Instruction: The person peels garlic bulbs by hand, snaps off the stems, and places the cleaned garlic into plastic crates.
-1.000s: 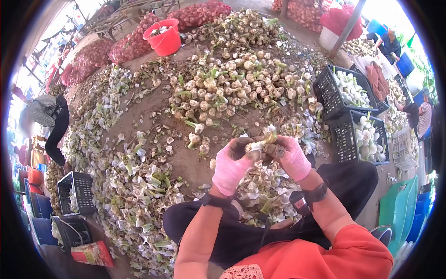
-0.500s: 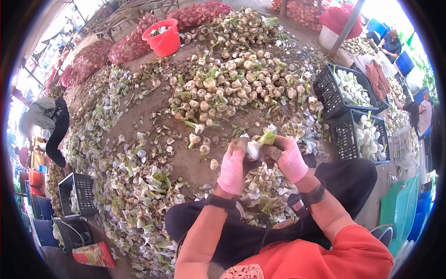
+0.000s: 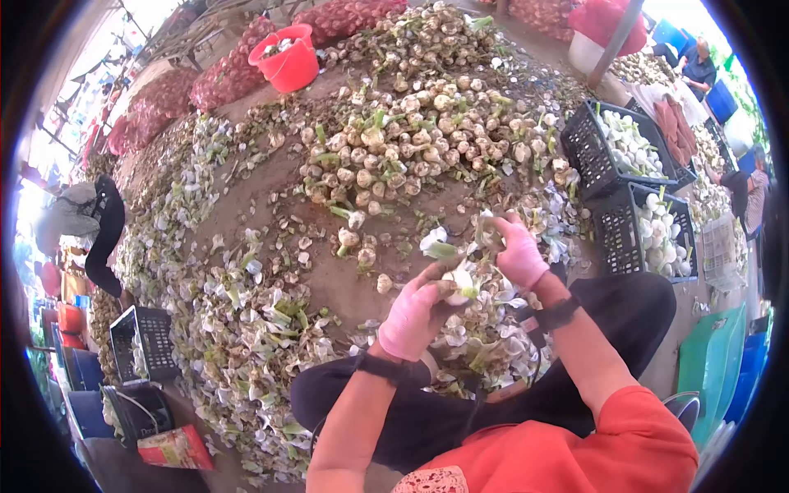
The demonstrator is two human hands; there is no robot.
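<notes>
My left hand (image 3: 417, 314), in a pinkish glove with dirt-darkened fingers, is closed around a white garlic bulb (image 3: 462, 284) with a pale green cut stem. My right hand (image 3: 518, 253), gloved alike, is apart from the bulb, up and to its right. Its fingers are curled together; what they hold, if anything, I cannot make out. A white and green piece of garlic peel (image 3: 437, 243) shows just beyond my left fingertips. Ahead of both hands lies a heap of untrimmed garlic bulbs (image 3: 411, 148). Loose peelings (image 3: 485, 345) cover the ground between my legs.
Two black crates of white garlic, one (image 3: 625, 148) behind the other (image 3: 657, 238), stand to the right. A red bucket (image 3: 292, 66) and red mesh sacks (image 3: 156, 103) are at the back. More peelings (image 3: 255, 353) spread left, near a black crate (image 3: 148, 345). Other people are at the sides.
Both hands were together at the bulb. My right hand has moved up and away, while my left hand has brought the bulb slightly lower. The peel beyond my left fingers has come into view.
</notes>
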